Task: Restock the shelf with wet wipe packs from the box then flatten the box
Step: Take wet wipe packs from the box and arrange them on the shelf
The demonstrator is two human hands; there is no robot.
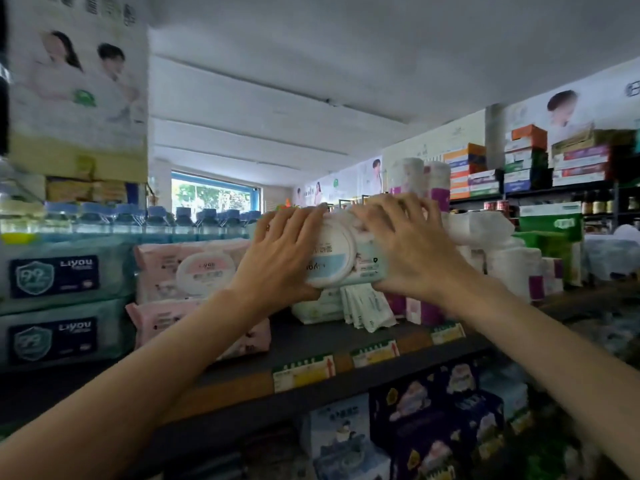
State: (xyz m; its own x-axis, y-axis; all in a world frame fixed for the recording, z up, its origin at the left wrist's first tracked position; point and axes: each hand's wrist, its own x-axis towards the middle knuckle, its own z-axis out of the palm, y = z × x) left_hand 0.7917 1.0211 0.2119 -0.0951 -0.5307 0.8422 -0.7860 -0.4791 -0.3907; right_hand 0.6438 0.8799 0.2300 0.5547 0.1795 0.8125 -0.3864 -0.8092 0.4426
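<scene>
A white and pale blue wet wipe pack (341,256) with a round lid stands on edge above the dark shelf (311,344), on top of a low white pack (317,308). My left hand (282,251) grips its left end, fingers over the top and thumb underneath. My right hand (401,244) grips its right end the same way. Pink wipe packs (194,268) are stacked just left of it. The box is not in view.
Teal wipe packs (59,299) fill the shelf's far left, with bottled water (138,218) behind. Small sachets (367,306) and white tissue rolls (512,265) stand at the right. Price tags (304,372) line the shelf edge; dark packs (436,420) sit on the shelf below.
</scene>
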